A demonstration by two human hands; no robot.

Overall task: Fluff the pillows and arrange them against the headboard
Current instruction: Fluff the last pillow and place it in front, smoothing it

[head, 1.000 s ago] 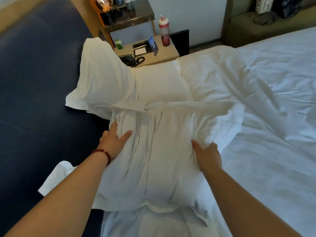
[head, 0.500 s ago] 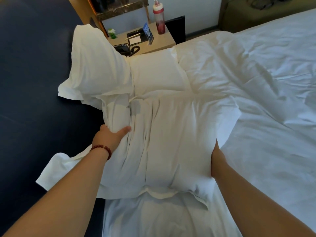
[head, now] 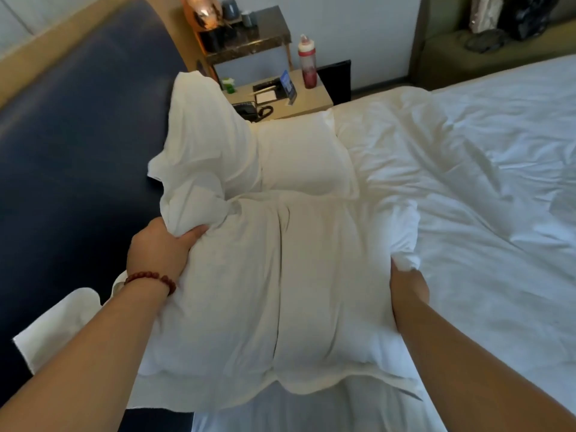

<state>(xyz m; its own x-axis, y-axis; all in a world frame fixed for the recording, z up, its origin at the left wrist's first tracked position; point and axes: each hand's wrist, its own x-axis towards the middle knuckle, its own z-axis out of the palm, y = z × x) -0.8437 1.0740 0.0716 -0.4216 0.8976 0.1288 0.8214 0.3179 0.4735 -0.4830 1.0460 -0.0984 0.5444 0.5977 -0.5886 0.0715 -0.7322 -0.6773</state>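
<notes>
A large white pillow lies in front of me on the bed, its left side by the dark blue headboard. My left hand, with a red bead bracelet, grips its upper left edge. My right hand presses into the pillow's right edge, fingers hidden in the fabric. A second white pillow stands upright against the headboard beyond it. A third pillow lies flat next to that one.
The rumpled white duvet covers the bed to the right. A nightstand behind the pillows carries a phone, a notepad and a red bottle. A white cloth corner hangs at the lower left by the headboard.
My right hand slid from the top of the pillow out to its right edge. My left hand shifted up and bunched the upper left corner. The pillow looks fuller.
</notes>
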